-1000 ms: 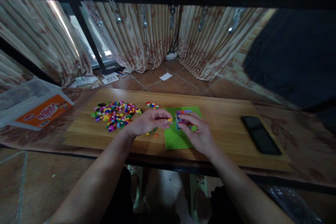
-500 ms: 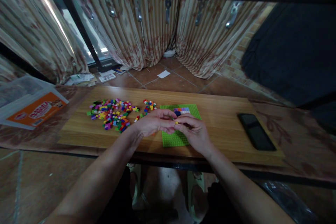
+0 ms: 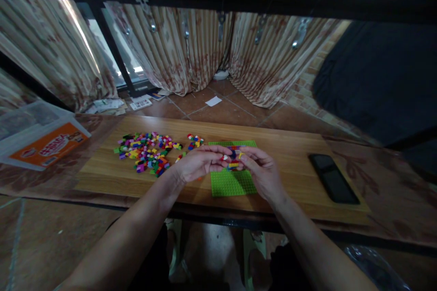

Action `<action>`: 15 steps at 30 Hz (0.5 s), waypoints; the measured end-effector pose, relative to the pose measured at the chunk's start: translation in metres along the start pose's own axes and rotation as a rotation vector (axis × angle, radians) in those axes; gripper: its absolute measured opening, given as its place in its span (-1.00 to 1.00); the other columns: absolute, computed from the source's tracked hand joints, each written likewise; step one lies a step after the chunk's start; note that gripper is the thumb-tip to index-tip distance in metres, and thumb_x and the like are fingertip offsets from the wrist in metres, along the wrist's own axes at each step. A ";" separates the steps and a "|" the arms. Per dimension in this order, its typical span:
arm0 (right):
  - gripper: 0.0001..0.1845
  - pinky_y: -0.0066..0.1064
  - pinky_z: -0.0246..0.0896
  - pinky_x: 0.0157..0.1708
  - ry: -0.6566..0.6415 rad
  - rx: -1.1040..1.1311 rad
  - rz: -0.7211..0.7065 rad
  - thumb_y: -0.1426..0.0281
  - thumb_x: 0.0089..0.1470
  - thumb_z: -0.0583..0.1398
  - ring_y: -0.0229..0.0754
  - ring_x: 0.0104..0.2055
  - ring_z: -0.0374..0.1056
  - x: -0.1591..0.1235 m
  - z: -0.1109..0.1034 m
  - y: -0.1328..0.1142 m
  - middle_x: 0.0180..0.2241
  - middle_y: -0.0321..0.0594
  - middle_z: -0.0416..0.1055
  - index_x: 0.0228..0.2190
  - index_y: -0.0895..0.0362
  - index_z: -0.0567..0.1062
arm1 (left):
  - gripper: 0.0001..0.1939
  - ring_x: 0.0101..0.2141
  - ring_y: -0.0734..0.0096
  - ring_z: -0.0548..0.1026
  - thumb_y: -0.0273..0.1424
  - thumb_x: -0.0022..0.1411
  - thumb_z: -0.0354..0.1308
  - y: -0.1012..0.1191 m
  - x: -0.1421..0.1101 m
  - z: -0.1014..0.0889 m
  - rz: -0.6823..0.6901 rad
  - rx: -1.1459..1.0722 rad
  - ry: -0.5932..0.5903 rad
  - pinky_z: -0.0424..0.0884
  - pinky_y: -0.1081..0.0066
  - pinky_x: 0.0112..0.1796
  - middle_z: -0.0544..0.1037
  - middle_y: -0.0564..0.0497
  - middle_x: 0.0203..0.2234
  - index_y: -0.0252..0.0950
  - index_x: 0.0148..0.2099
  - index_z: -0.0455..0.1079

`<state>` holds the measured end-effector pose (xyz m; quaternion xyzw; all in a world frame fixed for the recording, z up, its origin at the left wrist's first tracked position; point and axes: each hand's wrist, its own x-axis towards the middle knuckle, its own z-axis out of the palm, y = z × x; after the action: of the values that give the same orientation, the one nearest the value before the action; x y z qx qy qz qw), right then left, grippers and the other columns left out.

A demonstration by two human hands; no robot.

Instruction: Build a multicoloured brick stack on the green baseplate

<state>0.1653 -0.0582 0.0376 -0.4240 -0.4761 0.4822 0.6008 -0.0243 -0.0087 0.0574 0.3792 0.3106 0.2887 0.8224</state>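
1. A small red and white piece (image 3: pixel 224 158) is being pinched by the left hand (image 3: pixel 201 162), its thumb and fingers closed narrowly at their tips.
2. A small yellow piece (image 3: pixel 241 155) is being gripped by the right hand (image 3: pixel 264 168), also between thumb and fingers; the curled fingers are partly being hidden behind the thumb.
3. Dark blue bricks (image 3: pixel 234 154) are being framed between the two sets of fingertips; whether they are being held or are being borne by the plate below cannot be told.
4. Both hands are being kept close together over the far half of a green baseplate (image 3: pixel 232 184), whose near half is being left in view.
5. The baseplate is being supported by a wooden board (image 3: pixel 293 173), near its middle.
6. A pile of loose bricks (image 3: pixel 139 151) in many colours is being spread on the board, to the left of the left hand.
7. A smaller group of bricks (image 3: pixel 195 139) is being seen between that pile and the baseplate, partly being covered by the left hand.
8. A black phone (image 3: pixel 333 178) is being borne by the board's right end, well apart from the right hand.
9. A clear plastic box (image 3: pixel 34 120) with an orange label (image 3: pixel 51 145) is being seen beyond the board's left end.
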 end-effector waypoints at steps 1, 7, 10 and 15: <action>-0.76 -0.34 0.39 -0.42 0.005 -0.010 -0.011 0.24 -0.03 0.35 -0.27 -0.50 0.39 0.001 -0.003 0.000 -0.46 -0.33 0.53 -0.27 0.02 0.58 | -0.81 -0.41 0.55 0.53 -0.58 0.14 0.16 0.001 0.000 0.001 -0.006 -0.007 0.004 0.41 0.57 -0.37 0.60 -0.08 -0.34 -0.41 -0.18 0.52; -0.75 -0.27 0.47 -0.34 0.061 -0.143 -0.058 0.20 -0.04 0.33 -0.20 -0.44 0.48 0.010 -0.017 -0.001 -0.45 -0.28 0.55 -0.34 0.07 0.53 | -0.89 -0.52 0.60 0.43 -0.48 0.17 0.13 0.001 0.005 0.003 -0.095 -0.032 0.134 0.30 0.61 -0.53 0.53 -0.05 -0.46 -0.41 -0.31 0.47; -0.74 -0.28 0.46 -0.34 0.078 -0.260 -0.064 0.18 -0.03 0.31 -0.17 -0.41 0.50 0.012 -0.022 0.001 -0.44 -0.25 0.56 -0.36 0.08 0.47 | -0.86 -0.65 0.71 0.25 -0.42 0.14 0.18 -0.003 0.010 0.001 -0.091 0.036 0.259 0.08 0.64 -0.64 0.41 0.07 -0.58 -0.38 -0.44 0.37; -0.83 -0.26 0.40 -0.26 0.001 -0.617 -0.162 0.24 0.13 0.19 -0.12 -0.28 0.50 0.012 -0.025 0.004 -0.32 -0.20 0.57 -0.28 0.06 0.47 | -0.85 -0.68 0.72 0.17 -0.41 0.07 0.20 -0.009 0.015 0.001 -0.052 0.182 0.332 -0.04 0.62 -0.65 0.31 0.16 -0.63 -0.35 -0.46 0.32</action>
<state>0.1897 -0.0467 0.0311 -0.5472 -0.6317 0.2656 0.4806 -0.0118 -0.0033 0.0459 0.3912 0.4764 0.2968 0.7294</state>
